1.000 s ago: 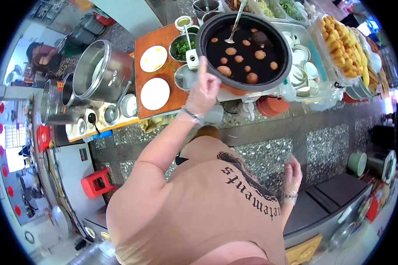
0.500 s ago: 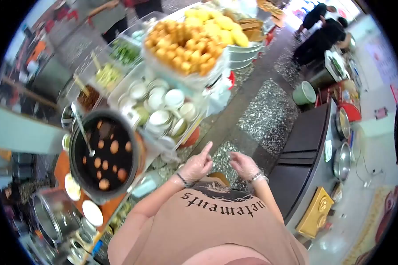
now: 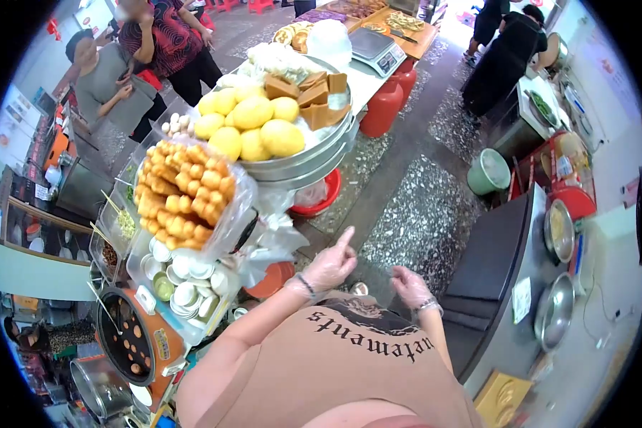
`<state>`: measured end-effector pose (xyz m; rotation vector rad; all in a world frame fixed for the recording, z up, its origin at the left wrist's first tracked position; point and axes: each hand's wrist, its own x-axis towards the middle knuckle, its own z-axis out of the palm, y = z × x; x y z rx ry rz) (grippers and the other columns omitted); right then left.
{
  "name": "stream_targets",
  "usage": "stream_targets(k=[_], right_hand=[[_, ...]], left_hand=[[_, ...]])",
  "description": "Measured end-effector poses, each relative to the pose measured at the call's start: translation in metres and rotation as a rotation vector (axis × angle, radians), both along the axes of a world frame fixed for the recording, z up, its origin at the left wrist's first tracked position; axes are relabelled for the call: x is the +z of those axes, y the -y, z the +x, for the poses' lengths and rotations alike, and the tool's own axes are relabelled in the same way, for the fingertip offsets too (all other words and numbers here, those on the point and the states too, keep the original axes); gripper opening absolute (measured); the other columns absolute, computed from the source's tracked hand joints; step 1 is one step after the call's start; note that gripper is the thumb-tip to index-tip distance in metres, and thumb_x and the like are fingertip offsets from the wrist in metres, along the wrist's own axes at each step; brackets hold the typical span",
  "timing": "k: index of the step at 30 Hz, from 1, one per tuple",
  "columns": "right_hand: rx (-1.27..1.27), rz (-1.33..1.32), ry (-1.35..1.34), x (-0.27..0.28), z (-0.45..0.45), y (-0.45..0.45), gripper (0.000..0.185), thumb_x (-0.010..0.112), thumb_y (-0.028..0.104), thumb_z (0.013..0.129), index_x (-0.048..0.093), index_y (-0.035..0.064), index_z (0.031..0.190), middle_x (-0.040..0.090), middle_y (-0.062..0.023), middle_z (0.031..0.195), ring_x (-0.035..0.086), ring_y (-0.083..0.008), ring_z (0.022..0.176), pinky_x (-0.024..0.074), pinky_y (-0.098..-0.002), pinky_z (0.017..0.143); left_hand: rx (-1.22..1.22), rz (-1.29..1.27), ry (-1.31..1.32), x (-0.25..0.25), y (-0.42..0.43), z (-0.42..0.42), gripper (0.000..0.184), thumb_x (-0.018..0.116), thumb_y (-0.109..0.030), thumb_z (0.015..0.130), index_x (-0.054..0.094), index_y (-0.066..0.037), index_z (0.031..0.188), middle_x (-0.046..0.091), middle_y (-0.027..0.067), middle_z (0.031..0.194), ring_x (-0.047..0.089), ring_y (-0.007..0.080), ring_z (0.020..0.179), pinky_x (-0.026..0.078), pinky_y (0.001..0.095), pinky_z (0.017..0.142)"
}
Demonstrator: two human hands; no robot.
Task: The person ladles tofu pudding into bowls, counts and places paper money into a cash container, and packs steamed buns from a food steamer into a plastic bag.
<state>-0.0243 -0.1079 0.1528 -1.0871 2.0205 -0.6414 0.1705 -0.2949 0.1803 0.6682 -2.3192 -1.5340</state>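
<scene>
My left hand (image 3: 327, 267), in a clear plastic glove, is held in front of my body with its index finger stretched out and nothing in it. My right hand (image 3: 411, 287), also gloved, hangs to the right with its fingers partly curled and apart, holding nothing. Neither hand touches anything. Nearest to my left hand are a red-brown bucket (image 3: 269, 279) and a bin of small white dishes (image 3: 185, 294). Beyond them, fried dough sticks (image 3: 182, 192) fill a plastic-lined container. Yellow buns (image 3: 252, 114) and brown cake pieces (image 3: 314, 94) lie on a stacked metal steamer (image 3: 292, 170).
A pot of dark broth with eggs (image 3: 125, 336) stands at lower left. On the right are a dark-fronted counter (image 3: 488, 246), metal bowls (image 3: 553, 312) and a green bucket (image 3: 488, 172). Two people stand beyond the stall at upper left; others are at upper right.
The view has swung right and moved forward along the stall, bringing the buns and steamer closer. My left hand has come away from above the table by the pot; both hands are now before my body.
</scene>
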Motion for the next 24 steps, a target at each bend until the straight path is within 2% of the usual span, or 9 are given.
stream_targets(k=[2, 5, 6, 8, 10, 12, 17, 19, 24], right_hand=[[-0.038, -0.056, 0.010, 0.000, -0.055, 0.008, 0.036, 0.061, 0.018, 0.084, 0.055, 0.0019, 0.116, 0.065, -0.0173, 0.097, 0.064, -0.0289, 0.087, 0.0498, -0.0359, 0.079], [-0.020, 0.028, -0.064, -0.010, -0.131, 0.024, 0.036, 0.061, 0.018, 0.083, 0.056, 0.0014, 0.115, 0.065, -0.0175, 0.097, 0.064, -0.0292, 0.087, 0.0499, -0.0365, 0.079], [-0.019, 0.071, -0.101, -0.014, -0.153, 0.038, 0.036, 0.061, 0.018, 0.083, 0.056, 0.0012, 0.114, 0.065, -0.0177, 0.096, 0.064, -0.0293, 0.086, 0.0499, -0.0368, 0.078], [-0.018, 0.123, -0.088, -0.011, -0.193, 0.074, 0.037, 0.061, 0.018, 0.082, 0.056, 0.0010, 0.115, 0.065, -0.0175, 0.096, 0.064, -0.0298, 0.087, 0.0501, -0.0369, 0.079], [-0.106, 0.061, -0.006, -0.022, -0.231, 0.103, 0.037, 0.060, 0.018, 0.083, 0.056, 0.0013, 0.115, 0.065, -0.0176, 0.097, 0.064, -0.0298, 0.088, 0.0503, -0.0370, 0.078], [-0.131, 0.022, -0.014, -0.027, -0.270, 0.145, 0.037, 0.060, 0.019, 0.084, 0.055, 0.0017, 0.117, 0.065, -0.0174, 0.098, 0.064, -0.0294, 0.088, 0.0506, -0.0366, 0.078], [-0.130, -0.014, -0.091, 0.016, -0.354, 0.269, 0.036, 0.060, 0.018, 0.085, 0.054, 0.0031, 0.118, 0.065, -0.0159, 0.096, 0.064, -0.0276, 0.084, 0.0503, -0.0363, 0.076], [-0.106, -0.141, -0.120, 0.014, -0.385, 0.308, 0.034, 0.058, 0.016, 0.086, 0.054, 0.0043, 0.118, 0.065, -0.0143, 0.092, 0.064, -0.0272, 0.081, 0.0500, -0.0364, 0.074], [-0.041, -0.036, -0.035, -0.027, -0.470, 0.400, 0.034, 0.059, 0.020, 0.084, 0.057, 0.0036, 0.114, 0.065, -0.0155, 0.097, 0.063, -0.0298, 0.087, 0.0496, -0.0369, 0.077]], left_hand=[[0.004, -0.168, -0.089, 0.013, 0.024, -0.053, 0.069, 0.055, -0.005, 0.085, 0.019, 0.001, 0.143, 0.062, 0.0124, 0.094, 0.060, 0.0212, 0.073, 0.050, 0.0334, 0.070], [0.161, -0.061, -0.087, 0.027, 0.076, -0.118, 0.068, 0.055, -0.003, 0.084, 0.022, 0.000, 0.143, 0.057, 0.0154, 0.108, 0.058, 0.0191, 0.072, 0.050, 0.0318, 0.071], [0.196, -0.162, -0.100, 0.020, 0.102, -0.136, 0.067, 0.055, -0.002, 0.083, 0.024, -0.001, 0.142, 0.051, 0.0173, 0.117, 0.056, 0.0167, 0.074, 0.050, 0.0316, 0.074], [0.286, -0.292, -0.168, 0.020, 0.157, -0.174, 0.068, 0.057, -0.003, 0.082, 0.026, -0.001, 0.142, 0.049, 0.0175, 0.116, 0.057, 0.0184, 0.078, 0.050, 0.0334, 0.076], [0.339, -0.399, -0.177, 0.038, 0.209, -0.214, 0.066, 0.059, -0.005, 0.079, 0.029, -0.001, 0.139, 0.045, 0.0198, 0.118, 0.059, 0.0280, 0.089, 0.048, 0.0392, 0.081], [0.372, -0.342, -0.188, 0.056, 0.256, -0.262, 0.065, 0.059, -0.007, 0.080, 0.029, -0.002, 0.138, 0.044, 0.0197, 0.121, 0.058, 0.0320, 0.094, 0.047, 0.0408, 0.085], [0.147, -0.528, 0.041, 0.054, 0.347, -0.371, 0.064, 0.061, -0.023, 0.081, 0.035, 0.000, 0.135, 0.038, 0.0256, 0.133, 0.043, 0.0394, 0.118, 0.034, 0.0433, 0.103], [0.089, -0.543, 0.114, 0.065, 0.367, -0.391, 0.065, 0.062, -0.024, 0.081, 0.035, 0.000, 0.135, 0.038, 0.0256, 0.134, 0.043, 0.0402, 0.119, 0.034, 0.0433, 0.103], [0.073, -0.427, 0.184, 0.048, 0.421, -0.408, 0.065, 0.063, -0.022, 0.082, 0.034, 0.000, 0.136, 0.038, 0.0248, 0.134, 0.046, 0.0397, 0.117, 0.039, 0.0439, 0.100]])
